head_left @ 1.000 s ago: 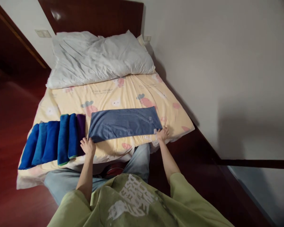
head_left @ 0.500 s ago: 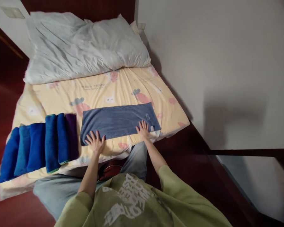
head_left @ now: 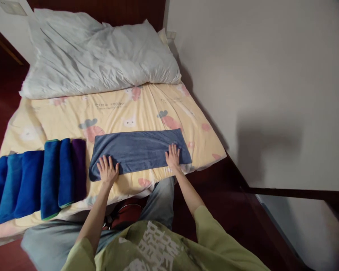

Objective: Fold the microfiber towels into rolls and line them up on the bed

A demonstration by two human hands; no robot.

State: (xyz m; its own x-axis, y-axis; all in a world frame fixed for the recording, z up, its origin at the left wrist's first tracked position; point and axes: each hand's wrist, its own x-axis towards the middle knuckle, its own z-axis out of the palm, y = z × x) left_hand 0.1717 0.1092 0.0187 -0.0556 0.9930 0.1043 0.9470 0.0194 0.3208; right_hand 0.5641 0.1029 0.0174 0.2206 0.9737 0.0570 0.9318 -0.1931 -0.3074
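Observation:
A grey-blue towel [head_left: 138, 150], folded into a long strip, lies across the yellow patterned bedsheet [head_left: 115, 109] near the bed's front edge. My left hand [head_left: 107, 170] rests flat on the towel's left end, fingers spread. Flat on the towel's right end lies my right hand [head_left: 173, 156], fingers also spread. Neither hand holds anything. Just left of the towel stands a row of folded towels [head_left: 36, 177], several blue and one purple [head_left: 79, 169], side by side.
A large white pillow [head_left: 96, 56] covers the head of the bed against a dark wooden headboard. A white wall [head_left: 257, 75] runs along the bed's right side. Dark red wooden floor [head_left: 243, 210] surrounds the bed.
My hands went from pinching the towel's near corners to lying flat on its two ends. The towel's label end now lies under my right hand. The view shifted right.

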